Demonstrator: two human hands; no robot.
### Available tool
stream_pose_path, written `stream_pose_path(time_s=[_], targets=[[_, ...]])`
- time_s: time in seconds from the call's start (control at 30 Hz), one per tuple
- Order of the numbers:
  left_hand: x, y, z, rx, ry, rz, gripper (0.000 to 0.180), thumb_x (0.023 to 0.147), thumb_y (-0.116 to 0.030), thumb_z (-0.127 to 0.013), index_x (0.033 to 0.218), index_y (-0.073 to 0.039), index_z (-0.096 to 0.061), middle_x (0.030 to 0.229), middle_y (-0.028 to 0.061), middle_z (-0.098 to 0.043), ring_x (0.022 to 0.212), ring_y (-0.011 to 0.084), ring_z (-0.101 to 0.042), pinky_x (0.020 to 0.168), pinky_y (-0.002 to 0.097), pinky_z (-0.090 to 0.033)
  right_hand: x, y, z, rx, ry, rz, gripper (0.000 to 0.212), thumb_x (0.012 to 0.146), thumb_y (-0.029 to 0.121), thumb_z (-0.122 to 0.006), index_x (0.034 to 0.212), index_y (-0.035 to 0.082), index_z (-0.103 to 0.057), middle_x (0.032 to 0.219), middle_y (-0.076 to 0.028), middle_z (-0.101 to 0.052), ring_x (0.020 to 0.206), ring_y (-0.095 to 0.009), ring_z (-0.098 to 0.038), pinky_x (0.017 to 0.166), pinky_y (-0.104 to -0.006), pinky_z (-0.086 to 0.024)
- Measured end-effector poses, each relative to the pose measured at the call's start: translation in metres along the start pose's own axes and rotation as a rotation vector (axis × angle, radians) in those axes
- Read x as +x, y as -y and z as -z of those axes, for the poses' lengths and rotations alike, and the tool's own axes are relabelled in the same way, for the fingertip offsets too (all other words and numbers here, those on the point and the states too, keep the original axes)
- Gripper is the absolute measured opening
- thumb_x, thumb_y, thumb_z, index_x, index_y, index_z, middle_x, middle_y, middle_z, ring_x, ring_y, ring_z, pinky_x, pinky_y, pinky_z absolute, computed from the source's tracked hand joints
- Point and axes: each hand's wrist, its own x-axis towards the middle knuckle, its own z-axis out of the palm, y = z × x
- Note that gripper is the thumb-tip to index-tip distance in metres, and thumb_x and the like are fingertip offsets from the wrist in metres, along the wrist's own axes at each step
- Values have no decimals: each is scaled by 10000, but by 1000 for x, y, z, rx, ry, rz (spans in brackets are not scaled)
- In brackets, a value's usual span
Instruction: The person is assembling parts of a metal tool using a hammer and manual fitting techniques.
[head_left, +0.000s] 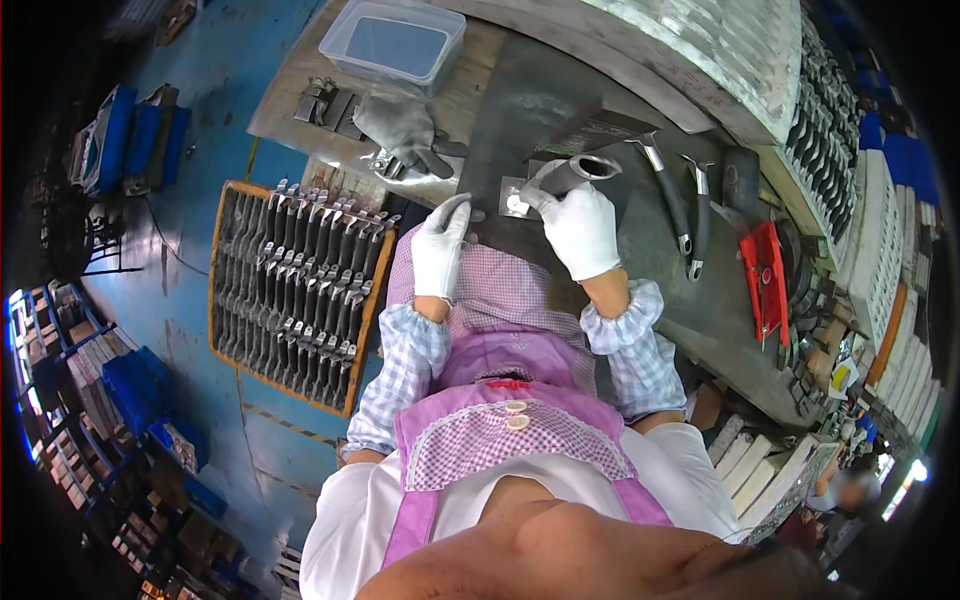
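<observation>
My right hand (580,230), in a white glove with dark grey fingertips, is closed around a dark grey tube-shaped piece (590,170) with a hollow, bright-rimmed end. Its fingertips are beside a small metal plate (515,198) on the bench. My left hand (440,245), gloved the same way, is over the bench's near edge with thumb and fingers pinched together. Whatever sits between those fingers is too small or hidden to name. To the right lie two tools with black handles and silver heads, a nearer one (700,220) and another (668,190).
A grey work glove (395,125) and a clear plastic box (395,45) occupy the bench's far left. Rows of black-handled metal pieces fill a wooden-framed tray (300,290) at left. A red tool holder (765,280) lies on the right; a large light-coloured crate (700,60) stands behind.
</observation>
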Motion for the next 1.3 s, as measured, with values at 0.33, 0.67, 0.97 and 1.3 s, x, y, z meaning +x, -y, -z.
stream_pose_path(time_s=[0.33, 0.67, 0.97, 1.3], targets=[[30, 25, -48, 565, -44, -305, 365, 829, -336, -821, 865, -51, -595, 771, 95, -614, 682, 235, -601, 664, 359, -504, -31, -84, -17, 476, -138, 14, 185, 866, 77, -751, 1044, 29, -756, 991, -83, -710, 856, -196, -678, 763, -314, -534], [23, 4, -36, 689, -60, -343, 325, 850, -230, -811, 830, -16, -567, 716, 83, -576, 640, 176, -519, 616, 328, -472, -17, -55, -17, 390, -74, -7, 249, 857, 90, -748, 1104, 62, -734, 994, -66, -707, 879, -198, -668, 789, -323, -514], [-5, -27, 19, 127, 410, 132, 468, 965, -464, -644, 1170, -46, -692, 1049, 113, -707, 938, 187, -661, 826, 361, -536, -24, 26, -17, 468, -41, 183, 316, 852, -51, -656, 1158, 8, -701, 966, -63, -738, 781, -148, -671, 704, -263, -527], [-46, 34, 359, 452, -428, -182, 359, 937, -135, -677, 1283, -54, -630, 1231, 116, -673, 1103, 216, -638, 970, 321, -502, -57, 79, -90, -22, 384, 782, 353, 855, 26, -668, 1185, 147, -695, 1172, -80, -700, 979, -309, -665, 857, -406, -526]])
